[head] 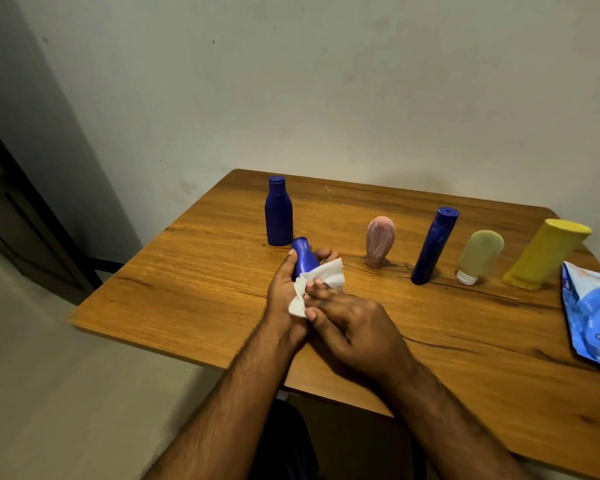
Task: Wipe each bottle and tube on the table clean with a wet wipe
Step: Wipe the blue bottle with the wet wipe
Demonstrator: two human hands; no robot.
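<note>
On the wooden table (194, 258), the left hand (284, 289) curls round a small blue bottle (303, 259); the right hand (354, 327) pinches a white wet wipe (329, 275) against it. Behind stands a taller blue bottle (278, 213). Rightward: pink tube (380, 239), slim blue bottle (433, 245), pale tube (480, 254), yellow bottle (544, 254), blue wipes pack (593, 313), writing unreadable.

Probably a plain room at home: a wooden table (465, 327) of toiletry bottles (278, 211) against a bare wall (326, 81).
</note>
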